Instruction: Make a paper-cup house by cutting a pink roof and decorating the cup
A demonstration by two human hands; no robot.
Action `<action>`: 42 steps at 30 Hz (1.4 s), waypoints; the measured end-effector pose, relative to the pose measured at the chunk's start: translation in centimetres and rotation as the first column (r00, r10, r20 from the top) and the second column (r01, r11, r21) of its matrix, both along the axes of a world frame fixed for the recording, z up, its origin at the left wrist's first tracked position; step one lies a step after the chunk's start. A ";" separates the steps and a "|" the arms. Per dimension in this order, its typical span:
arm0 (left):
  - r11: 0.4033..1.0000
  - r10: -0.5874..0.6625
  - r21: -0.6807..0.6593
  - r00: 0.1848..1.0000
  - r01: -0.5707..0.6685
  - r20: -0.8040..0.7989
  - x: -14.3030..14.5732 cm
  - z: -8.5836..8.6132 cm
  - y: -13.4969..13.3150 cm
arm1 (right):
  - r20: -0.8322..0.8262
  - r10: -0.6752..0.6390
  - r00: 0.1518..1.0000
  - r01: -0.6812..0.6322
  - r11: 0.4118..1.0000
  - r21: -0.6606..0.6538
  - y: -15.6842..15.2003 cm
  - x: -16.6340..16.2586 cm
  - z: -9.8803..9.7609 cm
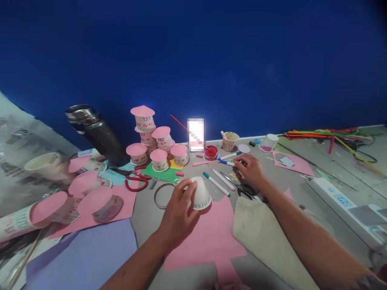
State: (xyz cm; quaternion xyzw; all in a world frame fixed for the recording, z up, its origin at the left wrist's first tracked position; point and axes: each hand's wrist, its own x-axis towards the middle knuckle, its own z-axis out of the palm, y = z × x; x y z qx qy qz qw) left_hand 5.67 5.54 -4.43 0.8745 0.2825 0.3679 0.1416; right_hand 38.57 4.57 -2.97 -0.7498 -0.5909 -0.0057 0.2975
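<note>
My left hand (178, 211) is wrapped round an upside-down white paper cup (201, 194) with green marks near its rim. The cup stands on a pink paper sheet (208, 237). My right hand (250, 169) reaches over the table, its fingers curled down onto a blue marker (227, 162) among loose pens. Two more markers (219, 182) lie between my hands. Black scissors (243, 187) lie just under my right wrist.
A stack of decorated cups with pink lids (154, 141) stands behind, beside a dark flask (96, 135). Red scissors (136, 179), a tape ring (163, 195), a red paint pot (211, 152), a lit phone (196, 135), more lidded cups (90, 193), pipe cleaners (326, 135).
</note>
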 end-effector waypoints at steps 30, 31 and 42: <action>1.000 -0.009 -0.009 0.995 0.010 0.095 0.3 -1.4 0.1 | -0.034 0.092 0.995 -0.090 0.994 0.067 6.4 -1.6 4.1; 1.000 0.001 -0.017 0.996 0.001 0.094 0.4 -1.5 0.1 | -0.062 0.090 0.994 -0.084 0.992 0.094 6.4 -1.5 3.5; 0.999 0.038 -0.041 0.997 -0.035 0.072 0.0 -1.4 0.2 | -0.279 0.065 0.958 0.018 0.959 0.284 6.4 -1.3 1.2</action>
